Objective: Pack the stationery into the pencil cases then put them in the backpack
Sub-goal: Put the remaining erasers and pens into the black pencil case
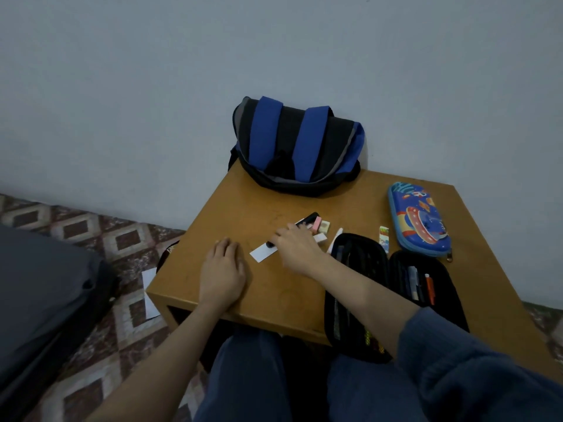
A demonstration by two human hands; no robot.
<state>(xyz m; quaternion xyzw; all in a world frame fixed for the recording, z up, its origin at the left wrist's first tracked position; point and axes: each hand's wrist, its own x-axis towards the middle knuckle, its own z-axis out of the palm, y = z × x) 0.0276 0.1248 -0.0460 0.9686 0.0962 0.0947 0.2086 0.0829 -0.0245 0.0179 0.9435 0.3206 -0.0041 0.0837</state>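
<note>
My left hand [224, 271] lies flat on the table [274, 303], palm down near the front left corner, fingers straight and close together, holding nothing. My right hand [297, 249] is further in, knuckles up, with the fingers bent down over a thin black stick [313, 216] – a pen or marker, I can't say which. One dark end pokes out beside my thumb and the other shows past my fingertips. Whether my fingers have closed round it or only rest on top I cannot tell, since the back of the hand hides the underside. A white slip [261, 254] lies on the wood just beside my thumb, partly under the hand. Past my fingertips sit a pink eraser [317, 222] and a pale eraser [325, 226], touching each other, with a white block [320, 238] just beside my little finger and a white tube [335, 237] next to that. The black pencil case [396, 271] lies opened flat under my right forearm at the table's front right, pens showing in both halves. A patterned eraser [384, 239] lies between it and the blue pencil case [419, 219], which is zipped shut near the right edge. The backpack [297, 147] sits at the back of the table against the wall – well apart from both hands.
</note>
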